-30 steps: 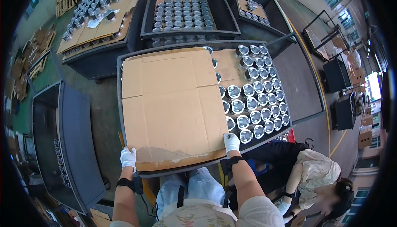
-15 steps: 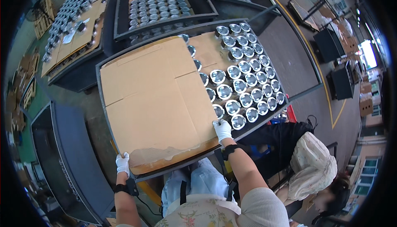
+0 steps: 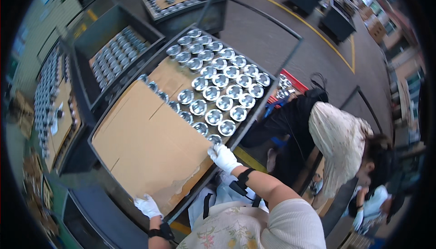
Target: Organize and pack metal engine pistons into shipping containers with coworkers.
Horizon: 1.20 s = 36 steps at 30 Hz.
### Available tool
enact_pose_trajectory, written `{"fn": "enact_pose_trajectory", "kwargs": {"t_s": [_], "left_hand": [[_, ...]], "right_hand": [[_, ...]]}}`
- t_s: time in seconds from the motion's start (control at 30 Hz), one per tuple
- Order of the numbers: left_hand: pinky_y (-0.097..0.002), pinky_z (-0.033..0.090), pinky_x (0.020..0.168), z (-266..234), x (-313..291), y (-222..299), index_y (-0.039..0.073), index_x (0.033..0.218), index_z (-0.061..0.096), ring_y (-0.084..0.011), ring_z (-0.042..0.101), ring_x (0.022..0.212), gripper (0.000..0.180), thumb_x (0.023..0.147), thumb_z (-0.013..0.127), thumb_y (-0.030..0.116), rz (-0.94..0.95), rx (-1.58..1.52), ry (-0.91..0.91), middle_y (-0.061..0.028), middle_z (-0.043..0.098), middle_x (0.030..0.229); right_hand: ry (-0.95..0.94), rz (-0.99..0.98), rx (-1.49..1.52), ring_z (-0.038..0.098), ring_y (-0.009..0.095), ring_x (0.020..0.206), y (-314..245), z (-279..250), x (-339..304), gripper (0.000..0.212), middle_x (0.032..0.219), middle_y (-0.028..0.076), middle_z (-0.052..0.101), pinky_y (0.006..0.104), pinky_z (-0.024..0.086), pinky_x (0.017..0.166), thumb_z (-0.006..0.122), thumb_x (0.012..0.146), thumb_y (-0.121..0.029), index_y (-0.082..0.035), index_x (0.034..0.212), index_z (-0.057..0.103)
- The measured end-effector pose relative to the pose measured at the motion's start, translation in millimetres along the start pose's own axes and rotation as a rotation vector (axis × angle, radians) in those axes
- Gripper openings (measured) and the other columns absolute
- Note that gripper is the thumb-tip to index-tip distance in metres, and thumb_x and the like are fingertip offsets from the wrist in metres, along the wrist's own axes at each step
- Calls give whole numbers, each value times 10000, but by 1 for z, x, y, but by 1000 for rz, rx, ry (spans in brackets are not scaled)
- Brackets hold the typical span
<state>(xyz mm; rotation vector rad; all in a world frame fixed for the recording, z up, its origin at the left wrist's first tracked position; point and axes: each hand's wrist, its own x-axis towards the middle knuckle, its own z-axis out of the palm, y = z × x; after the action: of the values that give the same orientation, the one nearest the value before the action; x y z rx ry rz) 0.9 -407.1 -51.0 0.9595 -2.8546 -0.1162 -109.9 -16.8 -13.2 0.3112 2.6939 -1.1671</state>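
A large brown cardboard sheet (image 3: pixel 150 135) lies over the near left part of a dark metal bin, its near edge torn and peeled. My left hand (image 3: pixel 148 206), in a white glove, holds the sheet's near left edge. At its near right corner my right hand (image 3: pixel 223 159), also gloved, pinches the sheet beside one of the round parts. Rows of shiny round metal parts (image 3: pixel 224 103) with hollowed tops stand uncovered across the bin's right and far side. Another cardboard piece (image 3: pixel 170 77) lies among them. The sheet hides whatever is beneath it.
More bins of similar parts stand beyond: a dark bin (image 3: pixel 116 15) at the far left and another (image 3: pixel 213 10) at the back. At the left is a bin with cardboard on top (image 3: pixel 63 113). A person (image 3: pixel 338 144) bends close on my right, near a red crate (image 3: pixel 293 83).
My view has turned to the right, so the bin appears rotated and further left. Both hands stay at the sheet's near corners; the person on the right shows more fully.
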Motion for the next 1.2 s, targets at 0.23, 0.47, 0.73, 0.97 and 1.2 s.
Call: {"fn": "enact_pose_trajectory", "kwargs": {"t_s": [0.23, 0.47, 0.73, 0.97, 1.2], "left_hand": [[-430, 364, 1003, -12, -64, 124, -92, 1229, 442, -356, 410, 1189, 532, 887, 566, 296, 415, -417, -331, -260, 413, 1262], [-418, 401, 952, -14, -107, 184, -45, 1189, 501, -350, 485, 1100, 431, 863, 594, 222, 840, -520, -573, -233, 478, 1187], [-315, 489, 827, 4, -147, 238, -21, 1114, 571, -224, 610, 933, 324, 873, 608, 192, 1187, -498, -988, -158, 611, 1051], [-290, 495, 784, 1, -253, 293, -10, 1027, 622, -188, 636, 858, 210, 898, 572, 149, 1382, -272, -1202, -115, 670, 950], [-399, 501, 796, -1, -271, 271, 55, 991, 656, -324, 632, 919, 319, 869, 523, 317, 1435, 137, -1059, -171, 663, 962]], "right_hand": [[-92, 315, 38, 617, 370, 905, 54, -37, -131, 283, 970, 200, 644, 413, 487, 818, 558, 851, -286, -53, 968, 667], [-6, 597, 168, 598, 360, 984, 80, -51, -205, 347, 1036, 183, 637, 416, 466, 867, 548, 831, -335, -76, 1037, 649], [192, 683, 374, 608, 350, 959, 127, -62, -300, 325, 1006, 178, 647, 408, 471, 840, 576, 826, -332, -60, 983, 661], [514, 888, 561, 621, 379, 877, 225, -72, -418, 381, 922, 212, 649, 432, 481, 775, 548, 840, -380, -29, 940, 659], [450, 831, 736, 547, 231, 711, 282, -51, -441, 342, 776, 119, 598, 333, 438, 632, 557, 868, -361, -29, 846, 634]]}}
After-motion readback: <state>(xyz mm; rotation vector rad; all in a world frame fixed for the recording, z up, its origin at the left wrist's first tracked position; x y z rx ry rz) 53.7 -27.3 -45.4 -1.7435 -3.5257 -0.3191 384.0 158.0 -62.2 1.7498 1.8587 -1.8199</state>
